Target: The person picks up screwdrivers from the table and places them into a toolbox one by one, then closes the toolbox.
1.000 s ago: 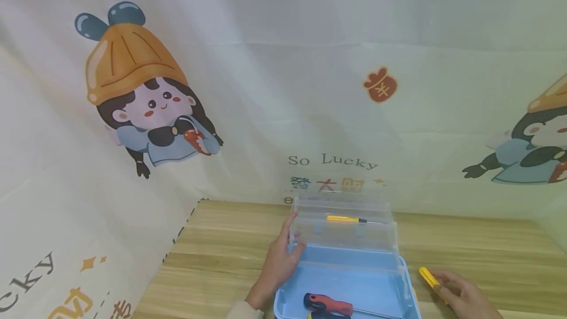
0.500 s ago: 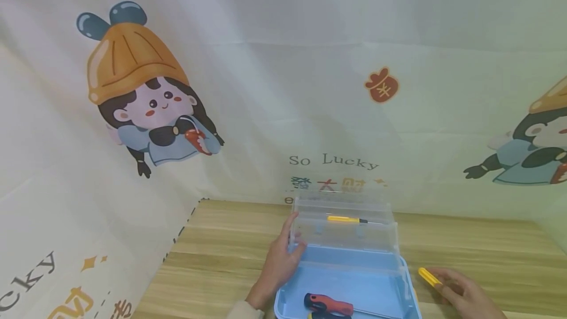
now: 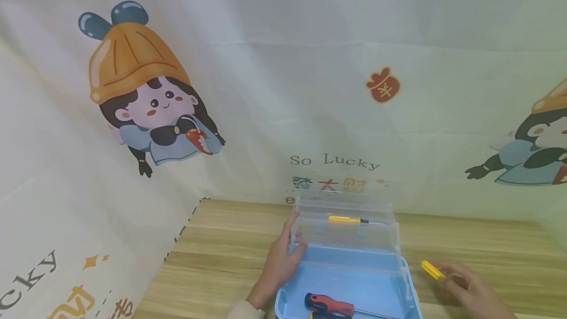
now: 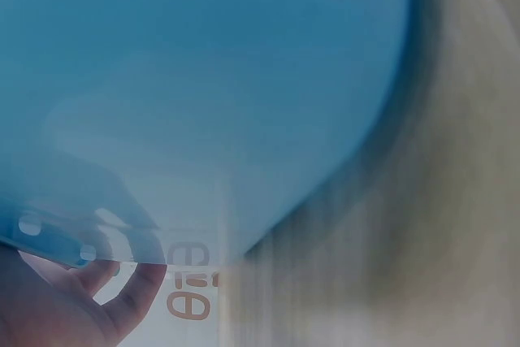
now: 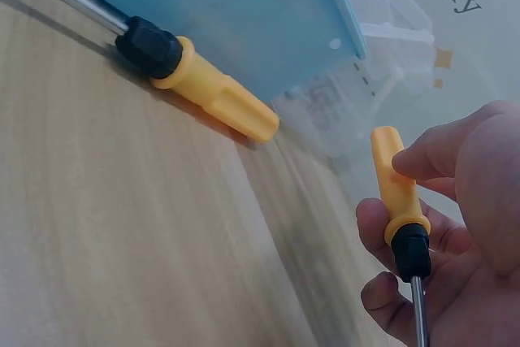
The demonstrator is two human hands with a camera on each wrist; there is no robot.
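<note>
A blue plastic toolbox (image 3: 341,279) with a raised clear lid (image 3: 345,235) stands at the front of the table. My left hand (image 3: 281,260) grips its back left corner at the lid's edge, thumb toward the inside and fingers outside; in the left wrist view, curled fingers (image 4: 134,302) show beyond the blue wall. My right hand (image 3: 469,287), right of the box, holds a yellow-handled screwdriver (image 5: 398,184) by its handle, the metal shaft pointing back toward the wrist. Inside the box lies a red-and-black screwdriver (image 3: 330,304), with a black-and-yellow handle (image 3: 330,315) partly cut off below it.
Another yellow-handled screwdriver (image 5: 215,99) lies on the wooden table (image 5: 162,225) along the box's right side. A thin yellow screwdriver (image 3: 345,219) shows at the clear lid. A printed cloth (image 3: 248,112) hangs close behind the box and along the left.
My right hand has shifted slightly up and to the right with the yellow-handled screwdriver. The left hand keeps its place at the toolbox lid.
</note>
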